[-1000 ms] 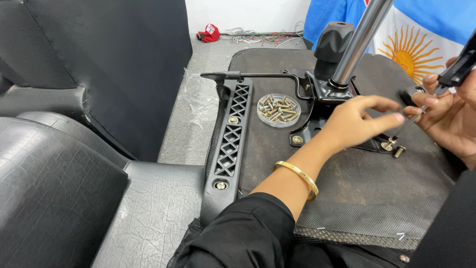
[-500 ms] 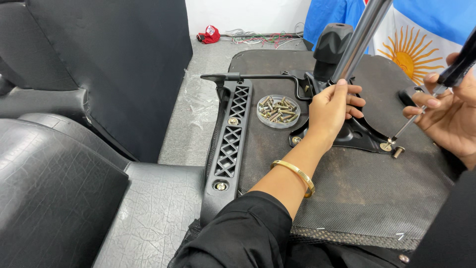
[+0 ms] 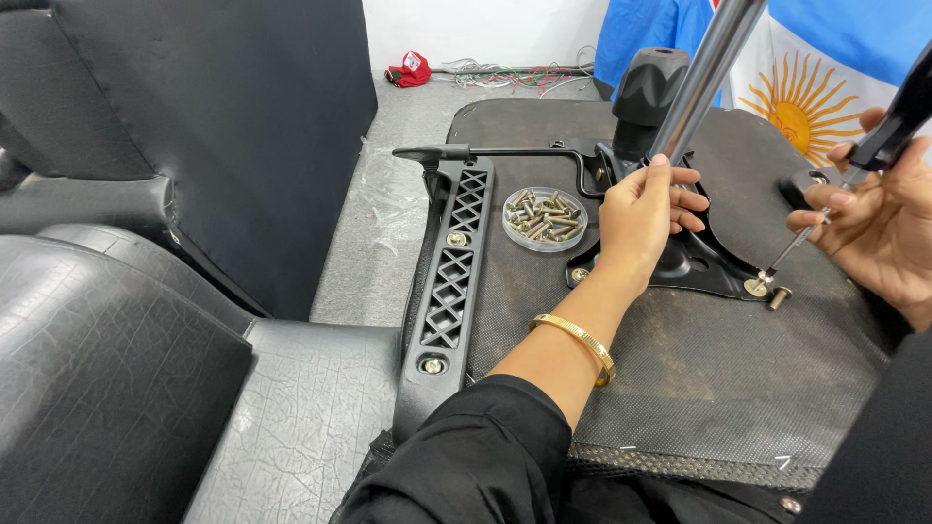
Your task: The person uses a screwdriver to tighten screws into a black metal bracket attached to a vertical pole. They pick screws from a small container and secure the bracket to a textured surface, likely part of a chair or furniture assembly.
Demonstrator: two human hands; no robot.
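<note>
Left hand (image 3: 636,218) wraps the shiny metal gas-lift column (image 3: 701,73), steadying the black steel base plate (image 3: 701,262) on the upturned seat. Right hand (image 3: 879,228) grips a black-handled screwdriver (image 3: 879,136), tip on a brass-coloured screw (image 3: 755,287). Risk: slanted shaft may slip off; a loose bolt (image 3: 779,298) beside it could roll.

Head-worn, looking steeply down and forward over an upturned chair seat base (image 3: 680,388), close up; floor and wall far beyond.

Chair-assembly workshop: loose seat cushions (image 3: 116,388), screws (image 3: 546,216)
</note>
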